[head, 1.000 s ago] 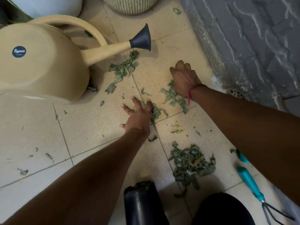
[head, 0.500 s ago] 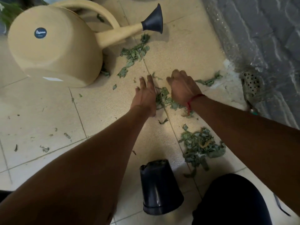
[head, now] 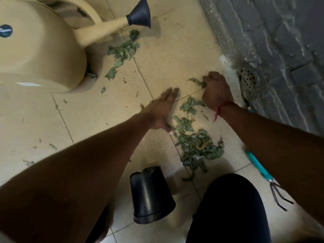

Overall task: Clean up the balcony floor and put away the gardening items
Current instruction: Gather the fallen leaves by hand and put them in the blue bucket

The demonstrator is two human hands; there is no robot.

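Head view. Both my arms reach forward and down over the tiled floor (head: 91,111), the forearms coming in from the lower corners and closing toward each other just beyond the big leaf pile (head: 198,148).

My left hand (head: 163,109) lies low on the tile at the far left edge of that pile. Its fingers are straight and pressed together, pointing away from me, and the heel of the hand touches the nearest leaves. It holds nothing.

My right hand (head: 216,90) is past the pile on its far right side, back of the hand up, with a red thread (head: 219,111) around the wrist. Its fingers are curled under into a fist, closed on the end of a leaf scrap (head: 197,81) that sticks out to the left. A few loose leaves (head: 190,105) lie between my two hands, just beyond the pile.

Farther off and left of the pile stands the beige watering can (head: 40,55), with more scattered leaves (head: 122,51) under its spout. Nearer to me than the pile, a black plastic pot (head: 150,193) lies on its side. Right of the pile a teal-handled hand rake (head: 257,165) lies on the floor, partly under my right forearm. A floor drain (head: 248,80) sits just beyond my right hand, at the foot of the grey wall (head: 280,50).
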